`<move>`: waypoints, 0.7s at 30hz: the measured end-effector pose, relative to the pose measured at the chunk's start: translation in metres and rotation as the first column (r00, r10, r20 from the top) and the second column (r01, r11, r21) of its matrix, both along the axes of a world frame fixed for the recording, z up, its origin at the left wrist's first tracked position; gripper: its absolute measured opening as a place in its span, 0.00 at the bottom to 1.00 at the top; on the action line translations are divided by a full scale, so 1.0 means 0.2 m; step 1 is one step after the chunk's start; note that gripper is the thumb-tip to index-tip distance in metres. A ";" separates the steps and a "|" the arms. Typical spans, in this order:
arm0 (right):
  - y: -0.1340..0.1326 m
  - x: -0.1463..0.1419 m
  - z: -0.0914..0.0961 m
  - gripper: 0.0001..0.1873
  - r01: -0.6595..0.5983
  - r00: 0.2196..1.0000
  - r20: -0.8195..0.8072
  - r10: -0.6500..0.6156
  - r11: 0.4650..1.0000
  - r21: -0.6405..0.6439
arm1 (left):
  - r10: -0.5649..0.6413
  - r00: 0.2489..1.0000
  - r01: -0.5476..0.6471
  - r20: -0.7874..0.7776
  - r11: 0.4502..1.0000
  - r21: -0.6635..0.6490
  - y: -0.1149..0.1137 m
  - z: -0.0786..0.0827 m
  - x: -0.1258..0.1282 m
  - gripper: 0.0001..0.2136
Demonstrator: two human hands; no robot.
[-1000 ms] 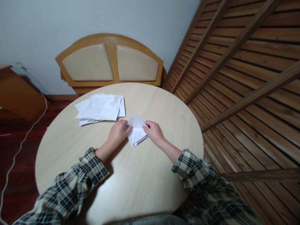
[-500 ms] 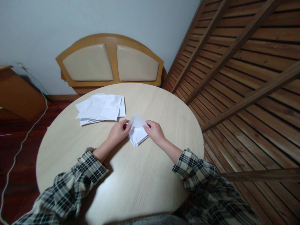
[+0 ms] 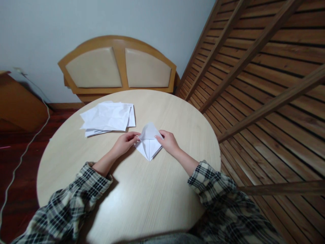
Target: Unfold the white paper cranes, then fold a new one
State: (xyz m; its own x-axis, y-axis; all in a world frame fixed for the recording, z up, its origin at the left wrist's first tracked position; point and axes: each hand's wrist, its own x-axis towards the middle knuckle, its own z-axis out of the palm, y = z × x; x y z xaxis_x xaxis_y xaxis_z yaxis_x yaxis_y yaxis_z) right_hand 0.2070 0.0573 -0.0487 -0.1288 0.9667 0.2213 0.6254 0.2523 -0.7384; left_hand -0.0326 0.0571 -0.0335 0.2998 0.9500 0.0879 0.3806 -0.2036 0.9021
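Tabletop (image 3: pixel 157 189) lies under folded paper (image 3: pixel 149 146); headboard (image 3: pixel 122 67) beyond; slatted wood (image 3: pixel 269 112) right.

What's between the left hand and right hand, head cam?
The folded white paper, in the head view: left hand and right hand have their fingers at its opposite sides, above the tabletop.

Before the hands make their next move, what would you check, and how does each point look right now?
1. Right hand on the folded white paper: ok, at its right corner.
2. Left hand pinching firmly: cannot tell; its fingertips meet the left side.
3. Stack of loose white sheets apart from the folded paper: ok.
4. Plaid sleeves off the paper: ok.
5. Creases pressed sharp: cannot tell, too small.
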 end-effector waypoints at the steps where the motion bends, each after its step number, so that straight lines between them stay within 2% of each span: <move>1: 0.00 0.00 0.00 0.06 -0.002 1.000 0.000 0.002 1.000 0.003 | -0.007 1.000 0.007 -0.013 1.000 0.014 0.00 0.00 0.00 0.14; 5: 0.00 0.00 0.00 0.05 -0.007 1.000 -0.001 0.007 1.000 0.012 | -0.041 0.998 0.043 -0.037 0.998 0.047 -0.02 0.00 0.01 0.14; 13: -0.01 0.00 0.01 0.05 0.008 1.000 -0.008 -0.008 1.000 -0.014 | -0.102 0.994 0.103 -0.031 0.994 0.033 -0.02 -0.01 0.00 0.17; 21: 0.00 0.00 -0.01 0.05 -0.006 1.000 -0.017 0.006 1.000 -0.002 | -0.116 0.991 0.119 -0.065 0.992 0.049 -0.01 -0.03 0.00 0.18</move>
